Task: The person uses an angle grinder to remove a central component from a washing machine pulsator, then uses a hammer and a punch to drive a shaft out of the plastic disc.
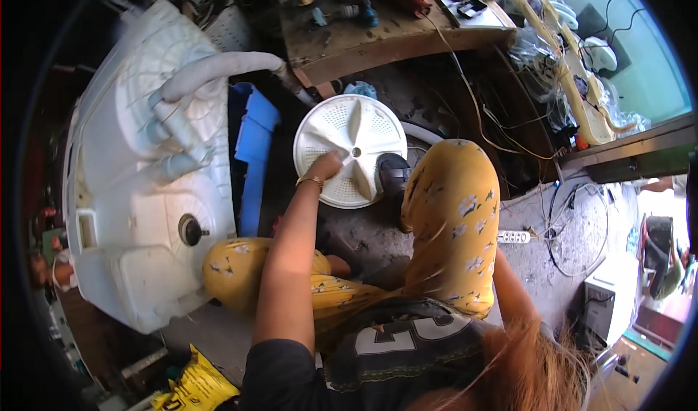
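A round white washing machine pulsator point(309, 138), with raised fins, rows of small holes and a central hub, lies in front of me. My left hand point(327, 165) is over its face, just left of the hub, with the fingers curled closed. Whatever those fingers hold, if anything, is hidden under the hand. My shoe point(393, 174) touches the pulsator's right side. My right forearm point(512, 291) runs behind my raised right knee point(458, 200), which hides the right hand.
A white plastic tub point(116, 214) with a grey hose point(218, 69) stands at left, beside a blue panel point(251, 149). A wooden bench point(349, 51) with tools is beyond. At right are loose cables point(607, 225), a power strip point(513, 236) and a white box point(611, 291).
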A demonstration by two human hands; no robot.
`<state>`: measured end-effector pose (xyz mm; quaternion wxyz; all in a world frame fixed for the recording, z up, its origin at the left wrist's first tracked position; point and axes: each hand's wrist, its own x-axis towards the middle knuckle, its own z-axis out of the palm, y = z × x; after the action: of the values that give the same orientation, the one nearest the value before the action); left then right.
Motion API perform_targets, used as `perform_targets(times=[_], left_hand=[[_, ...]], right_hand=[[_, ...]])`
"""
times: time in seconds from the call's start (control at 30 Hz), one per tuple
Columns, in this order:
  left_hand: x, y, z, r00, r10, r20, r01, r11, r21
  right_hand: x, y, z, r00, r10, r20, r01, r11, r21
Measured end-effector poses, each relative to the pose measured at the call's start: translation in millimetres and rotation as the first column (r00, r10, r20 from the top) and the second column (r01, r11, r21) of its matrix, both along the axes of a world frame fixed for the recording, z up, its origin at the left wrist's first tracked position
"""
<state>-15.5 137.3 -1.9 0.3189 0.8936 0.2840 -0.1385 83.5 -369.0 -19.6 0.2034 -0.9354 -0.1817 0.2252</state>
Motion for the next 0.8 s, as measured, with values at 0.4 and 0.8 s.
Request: perform_targets(times=[0.4,0.8], left_hand=[[-95.5,-257.4,487.2,0.762,-0.647,0.036,0.288,0.388,0.876],[-128.5,-377.9,503.9,0.502,-0.865,-0.019,0.438,0.235,0.868]], right_hand=[[-18.1,-12.0,-0.1,0.996,0.068,-0.053,-0.069,0.997,-0.025],[-85.0,-101.8,-45.4,0.966,-0.041,-0.255,0.018,0.995,-0.093]])
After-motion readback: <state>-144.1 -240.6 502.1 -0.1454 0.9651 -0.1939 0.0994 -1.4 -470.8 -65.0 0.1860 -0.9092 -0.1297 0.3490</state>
